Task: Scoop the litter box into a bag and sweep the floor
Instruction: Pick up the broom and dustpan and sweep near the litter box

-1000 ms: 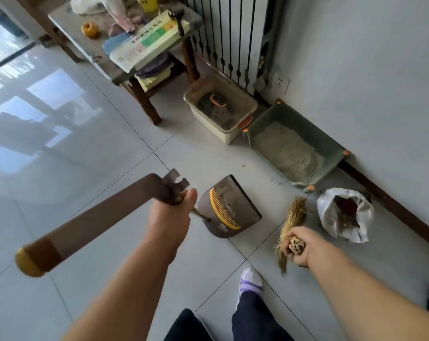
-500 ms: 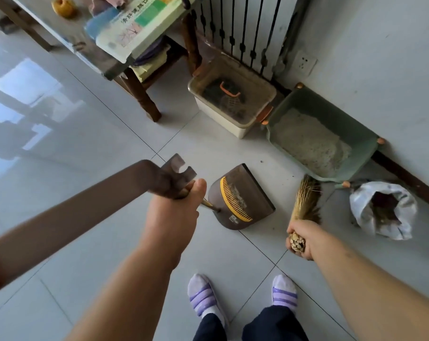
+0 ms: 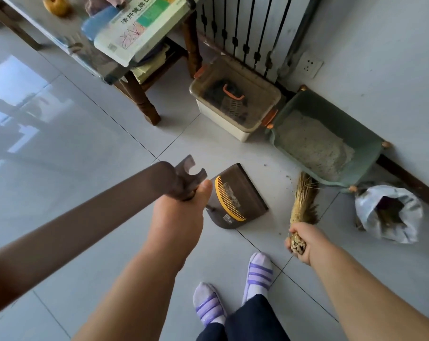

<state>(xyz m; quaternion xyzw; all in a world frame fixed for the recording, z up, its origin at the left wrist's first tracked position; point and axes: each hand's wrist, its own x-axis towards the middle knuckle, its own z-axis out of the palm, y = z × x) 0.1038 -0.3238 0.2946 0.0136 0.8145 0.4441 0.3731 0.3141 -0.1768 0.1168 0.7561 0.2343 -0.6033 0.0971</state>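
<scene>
The right hand (image 3: 304, 242) is clenched around the bound end of a straw broom (image 3: 303, 205). The left hand (image 3: 181, 215) grips the long handle of a brown dustpan (image 3: 235, 195), whose pan rests flat on the tile floor (image 3: 85, 148). A second ago the broom's tip lay further back; now its bristles reach the front edge of the green litter box (image 3: 326, 141), beside scattered crumbs. The person has also stepped closer, both feet in view. Sweeping looks to be under way. The bag (image 3: 390, 212) stands open, already holding waste, just right of the box by the wall.
</scene>
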